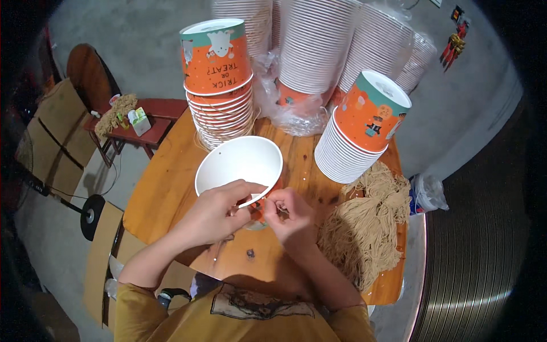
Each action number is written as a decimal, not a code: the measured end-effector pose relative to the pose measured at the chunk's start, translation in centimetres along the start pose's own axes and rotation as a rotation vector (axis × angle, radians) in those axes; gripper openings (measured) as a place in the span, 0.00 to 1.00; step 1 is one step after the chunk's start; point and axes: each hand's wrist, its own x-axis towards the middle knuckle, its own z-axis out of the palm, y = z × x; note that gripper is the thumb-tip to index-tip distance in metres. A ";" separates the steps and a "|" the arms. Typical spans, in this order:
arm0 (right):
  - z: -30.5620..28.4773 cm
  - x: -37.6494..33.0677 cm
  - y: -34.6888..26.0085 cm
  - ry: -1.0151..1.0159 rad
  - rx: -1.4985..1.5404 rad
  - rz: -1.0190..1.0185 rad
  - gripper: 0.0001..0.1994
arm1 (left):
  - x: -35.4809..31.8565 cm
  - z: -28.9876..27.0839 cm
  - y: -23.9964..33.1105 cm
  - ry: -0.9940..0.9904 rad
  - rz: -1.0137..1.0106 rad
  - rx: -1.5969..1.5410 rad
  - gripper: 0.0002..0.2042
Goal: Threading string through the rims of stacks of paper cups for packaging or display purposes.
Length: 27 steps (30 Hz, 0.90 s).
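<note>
Left hand (219, 206) clamps the near rim of the tilted bucket (239, 162), mostly beyond it, between the worktop's (162, 182) near and far edges; right hand (289, 214), fingertips together, is beside the rim, its grip unclear.

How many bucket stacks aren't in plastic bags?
2: the left stack, beyond the held bucket; the right stack, beyond the tan string. More may hide at the back.

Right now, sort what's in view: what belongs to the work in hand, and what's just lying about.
Seemingly in the work:
paper bucket, gripped by the left hand, right hand at its rim
tan cords
left bucket stack
right bucket stack
bagged stacks

Seemingly just about:
cardboard
white-and-green pack
red-and-gold ornament, hanging
</note>
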 end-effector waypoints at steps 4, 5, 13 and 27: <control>0.1 0.4 -0.1 0.035 -0.041 -0.095 0.07 | 0.2 -0.1 -0.5 -0.006 0.030 -0.046 0.21; 0.1 0.4 -0.2 0.036 -0.064 -0.103 0.07 | 0.3 -0.1 -0.7 -0.010 0.047 -0.046 0.21; -0.8 -0.3 0.8 -0.019 -0.014 -0.006 0.08 | 0.8 0.4 -1.0 -0.044 0.051 -0.136 0.17; -1.3 -0.9 1.2 -0.188 -0.065 0.154 0.05 | 2.4 1.8 -2.7 -0.169 -0.106 -0.259 0.09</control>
